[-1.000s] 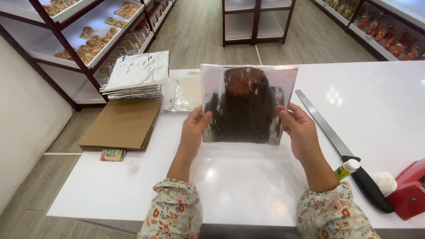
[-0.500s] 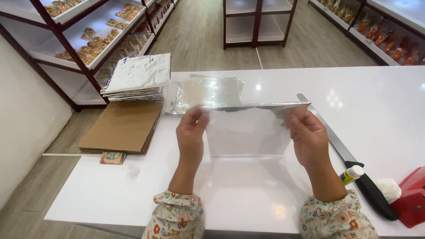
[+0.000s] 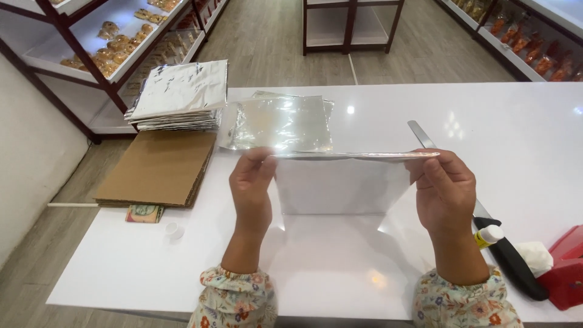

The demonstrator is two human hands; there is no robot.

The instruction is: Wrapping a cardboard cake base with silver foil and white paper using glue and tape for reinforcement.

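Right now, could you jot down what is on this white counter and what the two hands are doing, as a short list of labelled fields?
Left hand: grips the left edge of a silver foil pouch
Right hand: grips the pouch's right edge
Pouch pose: held above the white table, top edge level
Behind it: a few flat pouches lying on the table
Far left: stack of foil pouches on cardboard sheets
Right side: long knife, red object
Near left edge: small white cap
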